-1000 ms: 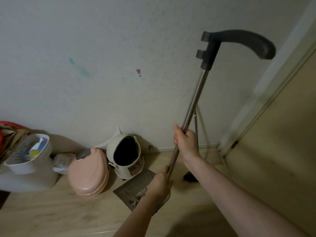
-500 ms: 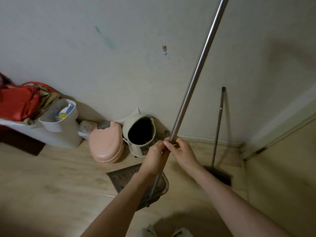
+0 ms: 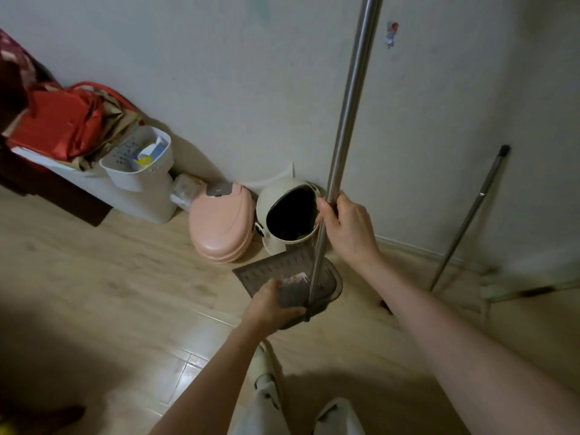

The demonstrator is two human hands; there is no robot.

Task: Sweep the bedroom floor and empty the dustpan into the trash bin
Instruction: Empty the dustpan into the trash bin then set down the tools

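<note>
Right hand: right hand (image 3: 346, 229) is curled round the steel dustpan pole (image 3: 346, 98), partway down its length, just beside the bin's mouth.
Left hand: left hand (image 3: 271, 304) grips the near rim of the dustpan (image 3: 292, 279), fingers folded over the edge, thumb side hidden.
Dustpan: grey, slotted pan held off the wooden floor (image 3: 110, 277), its open lip turned toward the wall, some pale debris lying inside.
Trash bin: cream trash bin (image 3: 290, 215) stands at the foot of the wall, tilted mouth open and dark, facing the hands; its pink lid (image 3: 221, 230) leans just beside it on the left.
Key relation: bin mouth lies straight beyond the pan's lip, close but apart; the pole's long axis runs steeply up and away from pan to top edge of view.
Nearer hand: right is nearer the bin; left holds the pan's low end.
Next move, as I judge: lift the near rim so the debris slides forward into the mouth.
Broom: broom handle (image 3: 470, 215) leans on the wall, well to the right.
</note>
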